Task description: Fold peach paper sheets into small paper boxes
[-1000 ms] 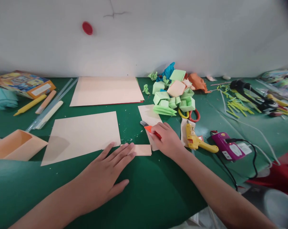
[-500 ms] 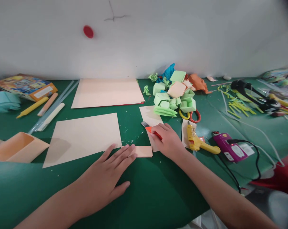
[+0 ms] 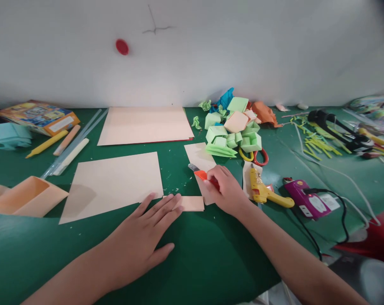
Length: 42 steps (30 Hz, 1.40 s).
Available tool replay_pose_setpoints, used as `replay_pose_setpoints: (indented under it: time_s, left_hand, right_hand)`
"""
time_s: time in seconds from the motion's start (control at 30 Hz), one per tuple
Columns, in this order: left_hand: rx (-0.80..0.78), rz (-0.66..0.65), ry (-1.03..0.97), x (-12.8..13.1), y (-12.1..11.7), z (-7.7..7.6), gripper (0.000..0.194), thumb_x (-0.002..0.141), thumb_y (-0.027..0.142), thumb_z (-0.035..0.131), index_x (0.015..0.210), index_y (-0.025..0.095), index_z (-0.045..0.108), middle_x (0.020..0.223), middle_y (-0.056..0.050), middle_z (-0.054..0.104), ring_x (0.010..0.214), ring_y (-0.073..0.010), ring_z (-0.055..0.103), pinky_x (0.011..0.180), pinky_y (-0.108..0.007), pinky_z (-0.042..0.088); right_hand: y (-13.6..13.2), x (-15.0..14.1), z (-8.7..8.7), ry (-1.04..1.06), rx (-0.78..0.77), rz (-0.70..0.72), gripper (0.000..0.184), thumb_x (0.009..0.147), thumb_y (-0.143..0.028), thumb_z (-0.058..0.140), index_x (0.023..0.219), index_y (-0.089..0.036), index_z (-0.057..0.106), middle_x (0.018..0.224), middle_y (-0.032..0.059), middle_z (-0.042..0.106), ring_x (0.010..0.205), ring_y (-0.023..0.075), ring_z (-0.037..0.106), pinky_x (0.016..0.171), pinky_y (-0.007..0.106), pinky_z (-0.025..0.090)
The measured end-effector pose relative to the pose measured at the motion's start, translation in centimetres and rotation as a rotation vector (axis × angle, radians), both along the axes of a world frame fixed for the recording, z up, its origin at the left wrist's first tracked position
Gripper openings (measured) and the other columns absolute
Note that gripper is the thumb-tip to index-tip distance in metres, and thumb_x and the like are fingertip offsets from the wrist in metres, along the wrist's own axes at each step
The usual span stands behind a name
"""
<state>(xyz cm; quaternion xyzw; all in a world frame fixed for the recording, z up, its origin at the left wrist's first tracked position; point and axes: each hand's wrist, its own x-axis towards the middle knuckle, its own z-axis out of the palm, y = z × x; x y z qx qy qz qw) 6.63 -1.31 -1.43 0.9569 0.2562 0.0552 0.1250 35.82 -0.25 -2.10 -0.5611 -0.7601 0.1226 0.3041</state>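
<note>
My left hand [image 3: 150, 228] lies flat with its fingers spread, the fingertips resting on a small folded strip of peach paper [image 3: 193, 203]. In my right hand [image 3: 225, 188] is an orange utility knife [image 3: 200, 174], its metal blade pointing to the upper left. The knife is over a pale paper strip [image 3: 198, 152], partly covered by that hand. Left of the folded strip lies a larger pale paper sheet [image 3: 115, 182]; its lower right corner is close to my left fingertips.
A stack of peach paper [image 3: 144, 125] lies by the wall. Right of it are folded green paper boxes [image 3: 251, 142], scissors [image 3: 260, 157], a yellow glue gun [image 3: 258, 188] and a purple power box [image 3: 306, 199] with cords. At left stand a folded peach paper box [image 3: 29, 197] and crayons [image 3: 47, 144].
The view has shifted slightly, so everything sits a little lower and further right. My right hand has turned slightly around the knife; my left hand stays on the folded strip.
</note>
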Motion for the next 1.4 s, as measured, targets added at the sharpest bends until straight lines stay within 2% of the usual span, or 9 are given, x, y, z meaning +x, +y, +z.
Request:
replay_pose_setpoints:
  time_s: [0.2, 0.4, 0.57, 0.67, 0.77, 0.93, 1.07, 1.33, 1.4]
  left_hand:
    - [0.001, -0.002, 0.022, 0.1, 0.1, 0.2, 0.068, 0.104, 0.050, 0.044, 0.164, 0.036, 0.015, 0.169, 0.002, 0.028, 0.152, -0.0254, 0.037, 0.130, -0.046, 0.016]
    - [-0.012, 0.004, 0.029, 0.2, 0.1, 0.3, 0.070, 0.103, 0.049, 0.048, 0.164, 0.036, 0.016, 0.169, 0.002, 0.028, 0.151, -0.0250, 0.037, 0.131, -0.044, 0.013]
    - [-0.010, 0.002, 0.036, 0.2, 0.1, 0.1, 0.071, 0.103, 0.049, 0.048, 0.164, 0.036, 0.014, 0.169, 0.002, 0.027, 0.152, -0.0246, 0.036, 0.131, -0.043, 0.013]
    - [-0.006, -0.004, 0.058, 0.1, 0.2, 0.0, 0.072, 0.104, 0.050, 0.047, 0.165, 0.035, 0.011, 0.169, 0.002, 0.025, 0.152, -0.0250, 0.035, 0.131, -0.044, 0.012]
    - [-0.012, -0.007, 0.080, 0.1, 0.3, 0.1, 0.072, 0.104, 0.051, 0.045, 0.165, 0.035, 0.009, 0.170, 0.003, 0.024, 0.153, -0.0251, 0.034, 0.131, -0.045, 0.012]
    - [-0.008, 0.004, 0.114, 0.2, 0.2, 0.3, 0.073, 0.105, 0.052, 0.044, 0.165, 0.034, 0.007, 0.170, 0.002, 0.021, 0.153, -0.0256, 0.033, 0.131, -0.046, 0.011]
    - [-0.007, -0.003, 0.075, 0.2, 0.2, 0.2, 0.074, 0.104, 0.051, 0.047, 0.165, 0.034, 0.008, 0.170, 0.002, 0.024, 0.153, -0.0245, 0.035, 0.131, -0.044, 0.009]
    - [-0.005, 0.005, 0.053, 0.2, 0.2, 0.0, 0.072, 0.103, 0.051, 0.048, 0.164, 0.036, 0.013, 0.169, 0.003, 0.027, 0.152, -0.0245, 0.036, 0.131, -0.044, 0.012]
    - [0.010, 0.003, 0.068, 0.1, 0.2, 0.0, 0.073, 0.104, 0.051, 0.047, 0.165, 0.035, 0.011, 0.169, 0.003, 0.025, 0.152, -0.0246, 0.035, 0.131, -0.045, 0.011]
  right_hand:
    - [-0.2, 0.7, 0.6, 0.084, 0.188, -0.099, 0.017, 0.093, -0.026, 0.059, 0.085, -0.026, 0.044, 0.085, 0.0030, 0.058, 0.083, 0.0230, 0.052, 0.075, 0.039, 0.044]
    - [-0.1, 2.1, 2.1, 0.169, 0.191, -0.228, 0.015, 0.095, -0.033, 0.064, 0.082, -0.027, 0.061, 0.090, 0.0015, 0.073, 0.091, 0.0244, 0.062, 0.082, 0.042, 0.049]
    - [0.1, 3.2, 2.4, 0.111, 0.231, -0.242, 0.016, 0.101, -0.031, 0.057, 0.101, -0.030, 0.073, 0.106, 0.0024, 0.077, 0.101, 0.0257, 0.066, 0.092, 0.048, 0.049]
    - [0.0, 3.5, 2.4, 0.097, 0.174, -0.263, 0.020, 0.099, -0.032, 0.059, 0.113, -0.030, 0.072, 0.114, 0.0045, 0.075, 0.108, 0.0277, 0.064, 0.091, 0.048, 0.051]
    - [-0.2, 3.5, 2.5, 0.022, 0.041, -0.201, 0.020, 0.094, -0.028, 0.063, 0.112, -0.028, 0.073, 0.117, 0.0052, 0.072, 0.110, 0.0285, 0.062, 0.090, 0.048, 0.052]
    - [-0.9, 3.2, 2.7, -0.049, -0.182, -0.075, 0.018, 0.089, -0.025, 0.067, 0.107, -0.027, 0.073, 0.103, 0.0047, 0.073, 0.094, 0.0241, 0.065, 0.075, 0.038, 0.053]
    - [-1.1, 2.9, 2.8, -0.038, -0.251, -0.099, 0.014, 0.089, -0.024, 0.067, 0.101, -0.028, 0.072, 0.093, 0.0024, 0.072, 0.078, 0.0191, 0.063, 0.065, 0.033, 0.049]
    - [-0.9, 3.0, 3.1, -0.012, -0.412, -0.123, 0.012, 0.095, -0.034, 0.059, 0.097, -0.026, 0.068, 0.090, 0.0010, 0.070, 0.075, 0.0175, 0.061, 0.063, 0.030, 0.044]
    - [-0.9, 3.0, 3.3, 0.005, -0.416, -0.118, 0.017, 0.099, -0.036, 0.054, 0.106, -0.027, 0.067, 0.094, 0.0012, 0.072, 0.080, 0.0184, 0.063, 0.068, 0.031, 0.045]
